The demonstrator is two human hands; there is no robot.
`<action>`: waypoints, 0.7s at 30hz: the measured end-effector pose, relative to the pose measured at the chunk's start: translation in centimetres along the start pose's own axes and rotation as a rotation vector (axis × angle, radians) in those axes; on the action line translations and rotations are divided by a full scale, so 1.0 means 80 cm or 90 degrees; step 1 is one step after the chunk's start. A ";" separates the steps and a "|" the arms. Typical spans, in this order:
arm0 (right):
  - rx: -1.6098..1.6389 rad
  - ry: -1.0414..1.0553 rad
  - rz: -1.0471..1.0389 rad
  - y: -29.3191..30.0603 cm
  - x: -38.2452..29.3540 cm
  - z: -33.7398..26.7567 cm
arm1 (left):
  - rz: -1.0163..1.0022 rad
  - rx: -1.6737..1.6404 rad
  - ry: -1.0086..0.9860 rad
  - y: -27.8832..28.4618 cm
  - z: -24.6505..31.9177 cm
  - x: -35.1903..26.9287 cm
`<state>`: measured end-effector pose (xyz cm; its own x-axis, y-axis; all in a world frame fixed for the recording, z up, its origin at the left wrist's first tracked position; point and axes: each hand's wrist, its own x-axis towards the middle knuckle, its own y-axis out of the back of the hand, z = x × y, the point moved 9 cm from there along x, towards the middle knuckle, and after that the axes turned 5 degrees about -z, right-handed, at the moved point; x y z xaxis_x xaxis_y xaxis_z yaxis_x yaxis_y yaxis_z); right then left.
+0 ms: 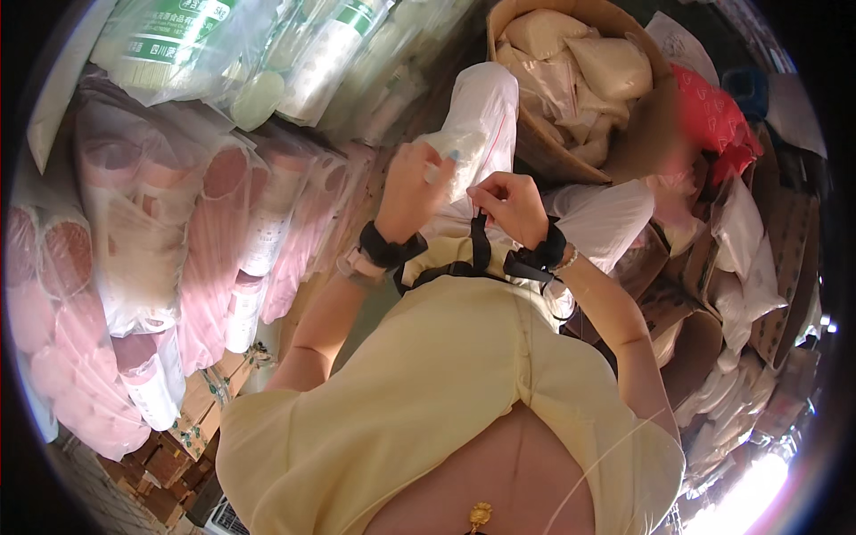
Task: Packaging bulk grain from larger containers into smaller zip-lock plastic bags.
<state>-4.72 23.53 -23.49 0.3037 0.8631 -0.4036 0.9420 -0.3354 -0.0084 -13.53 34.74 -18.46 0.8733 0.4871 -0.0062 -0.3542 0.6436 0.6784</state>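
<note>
Above my lap, my left hand point(416, 190) is curled at the near side of a clear plastic bag point(466, 150) with pale contents, its fingers closed on it. A small whitish thing shows between those fingers, too blurred to name. My right hand point(513, 207) is close by on the right, thumb and forefinger pinched together. Their tips meet the upper end of a black strap point(480, 244) rising from my waist; what they pinch is hidden. Both wrists wear black bands. Beneath the hands are my legs in pale trousers point(595, 217).
A round cardboard drum point(498, 87) holding several filled bags stands ahead. Plastic-wrapped rolls point(137, 227) are stacked at left, below green-printed noodle packs point(177, 47). A red plastic bag point(715, 117), white bags point(742, 261) and open cardboard boxes point(682, 321) crowd the right.
</note>
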 end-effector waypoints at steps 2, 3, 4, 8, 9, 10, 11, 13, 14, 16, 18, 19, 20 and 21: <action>0.051 -0.008 0.016 0.007 -0.004 -0.005 | 0.042 0.055 -0.013 -0.004 -0.027 0.011; 0.104 -0.018 0.036 0.013 -0.010 -0.008 | 0.081 0.109 -0.027 -0.008 -0.038 0.016; 0.086 -0.010 0.034 0.014 -0.018 -0.023 | 0.082 0.110 -0.018 -0.021 -0.058 0.019; 0.116 -0.033 -0.058 0.012 -0.043 -0.049 | -0.058 -0.088 0.063 -0.105 -0.190 0.036; 0.116 -0.031 -0.058 0.017 -0.042 -0.039 | -0.185 -0.058 -0.062 -0.135 -0.184 0.033; 0.143 0.001 -0.032 0.028 -0.044 -0.022 | -0.197 -0.064 -0.074 -0.138 -0.163 0.036; 0.169 0.033 -0.008 0.037 -0.047 -0.004 | -0.173 -0.018 -0.028 -0.134 -0.151 0.031; 0.048 0.103 0.064 0.052 -0.053 0.016 | -0.148 0.030 0.014 -0.126 -0.131 0.018; 0.108 0.075 0.018 0.052 -0.049 0.032 | -0.114 0.106 -0.015 -0.119 -0.121 0.012; 0.318 -0.109 -0.035 0.056 -0.054 0.079 | -0.115 0.106 -0.053 -0.110 -0.115 0.014; 0.427 -0.074 -0.049 0.081 -0.054 0.087 | -0.293 0.011 0.082 -0.115 -0.116 0.028; 0.535 -0.042 -0.079 0.084 -0.051 0.083 | -0.462 -0.080 0.233 -0.130 -0.123 0.011; 0.545 -0.074 -0.054 0.097 -0.042 0.088 | -0.466 -0.077 0.231 -0.137 -0.126 0.011; 0.543 -0.083 -0.074 0.105 -0.026 0.089 | -0.497 -0.282 0.171 -0.153 -0.112 0.011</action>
<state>1.57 16.19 -29.23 0.1438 0.8769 -0.4586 0.5217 -0.4610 -0.7179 -11.42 32.60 -33.32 0.8302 -0.0935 -0.5495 0.1567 0.9852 0.0692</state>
